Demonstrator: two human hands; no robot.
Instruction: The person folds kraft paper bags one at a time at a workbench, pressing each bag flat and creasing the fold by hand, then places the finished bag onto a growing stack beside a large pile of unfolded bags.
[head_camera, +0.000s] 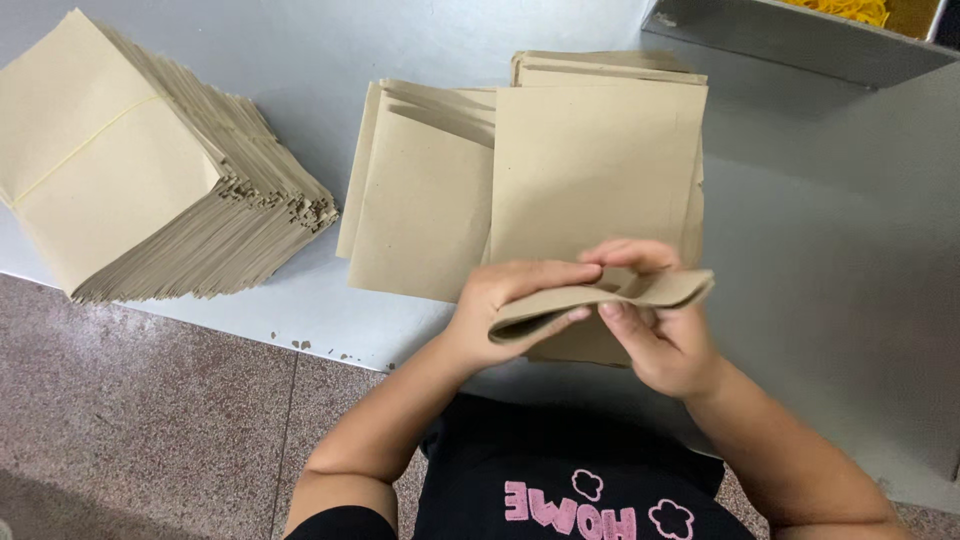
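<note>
Both hands hold one brown paper envelope (640, 292) just above the table's near edge, its mouth bulged open toward me. My left hand (510, 305) pinches its left end, thumb on top. My right hand (655, 325) grips the middle, with fingers slipped into the opening. Directly behind the hands lies a stack of flat brown envelopes (595, 160). A second, fanned stack of envelopes (425, 190) sits to its left.
A tall bundle of envelopes (130, 170), tied with a thin band, lies at the far left on the grey metal table (830, 240). A grey metal tray (800, 40) holding yellow rubber bands (850, 10) stands at the back right. Speckled floor (140, 410) shows below the table edge.
</note>
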